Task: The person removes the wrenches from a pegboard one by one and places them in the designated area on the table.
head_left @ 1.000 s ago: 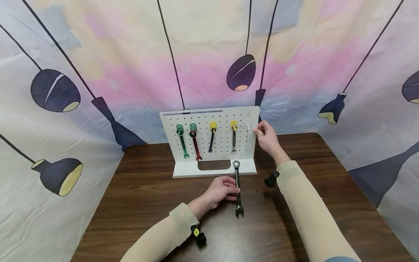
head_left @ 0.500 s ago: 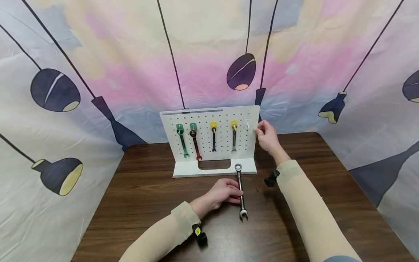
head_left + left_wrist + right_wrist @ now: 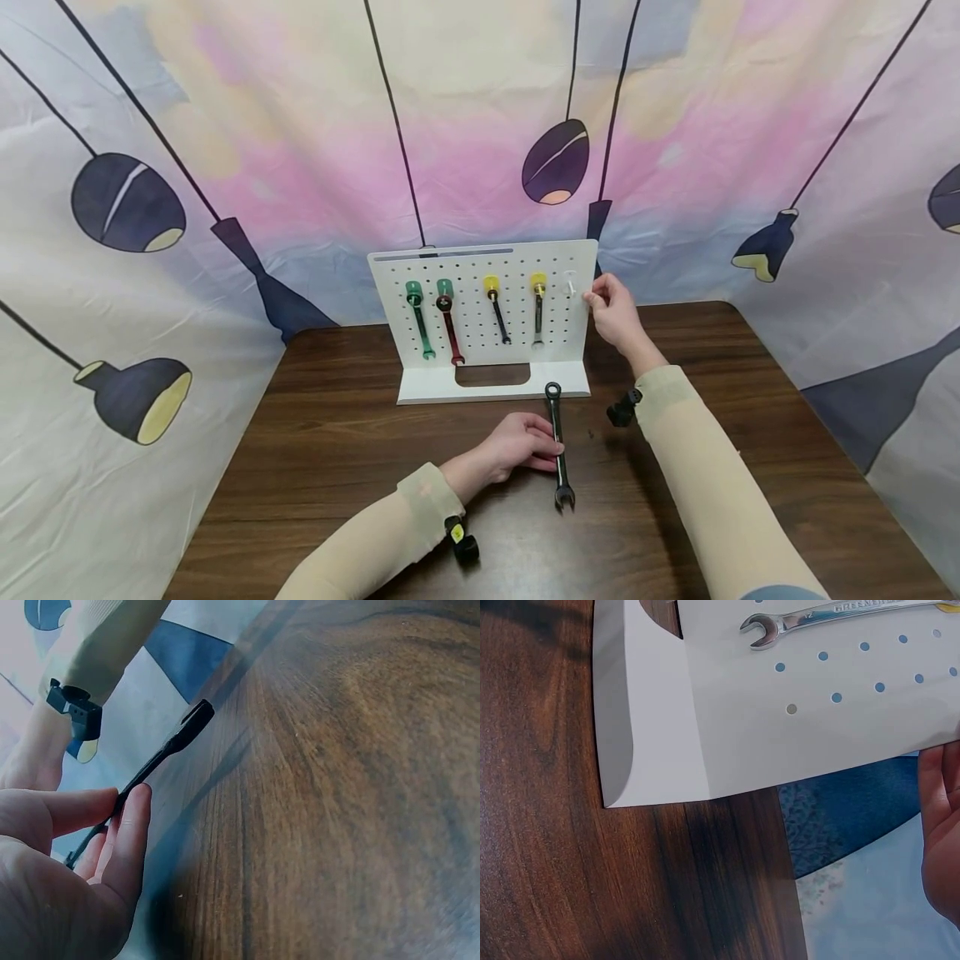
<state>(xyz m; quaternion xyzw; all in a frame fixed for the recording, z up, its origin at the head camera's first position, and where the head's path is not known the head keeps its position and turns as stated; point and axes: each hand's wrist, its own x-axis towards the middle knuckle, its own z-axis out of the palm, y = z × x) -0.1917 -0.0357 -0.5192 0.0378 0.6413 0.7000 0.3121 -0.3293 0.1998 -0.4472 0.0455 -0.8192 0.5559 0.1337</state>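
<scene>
My left hand (image 3: pixel 516 443) pinches a dark combination wrench (image 3: pixel 558 460) by its shank, between thumb and fingers. The wrench's ring end points to the pegboard and its open end towards me. In the left wrist view the wrench (image 3: pixel 178 739) is held above the table, its shadow below. At the right edge of the white pegboard (image 3: pixel 468 354), my right hand (image 3: pixel 617 317) grips with the thumb in front. A clear hook (image 3: pixel 569 283) close to that hand bears nothing. On the board hang a green wrench (image 3: pixel 422 327), a red wrench (image 3: pixel 451 332), a small dark wrench (image 3: pixel 499 317) and a silver wrench (image 3: pixel 537 317).
The board's white base (image 3: pixel 427 390) stands on the brown wooden table (image 3: pixel 337 417). Green hooks (image 3: pixel 445 287) are at the board's left and yellow hooks (image 3: pixel 491 283) nearer its middle. A patterned cloth (image 3: pixel 465 167) hangs behind the table.
My left hand has shifted slightly right and towards me with the wrench. The small dark wrench swings on its hook, its lower end now further right. My right hand stays at the board's edge.
</scene>
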